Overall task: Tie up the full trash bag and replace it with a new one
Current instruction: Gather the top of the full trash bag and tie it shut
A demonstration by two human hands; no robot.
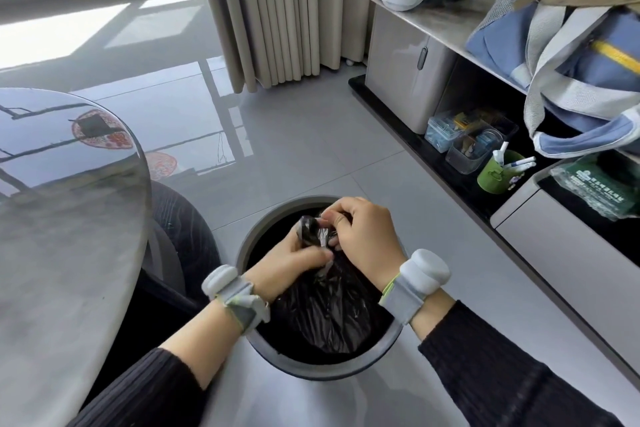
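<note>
Low in the middle of the frame, a round grey bin [266,354] stands on the tiled floor [311,149], with a black trash bag [332,315] still inside it. Both hands meet above the bin's opening. The left hand [280,270] is closed around the gathered neck of the bag, and the right hand [363,239] pinches the twisted plastic just beside it, fingers curled tight. Each wrist wears a grey band. A glossy round counter [62,218] fills the left side. At right, a low shelf [450,163] holds a green cup [493,177] of pens.
</note>
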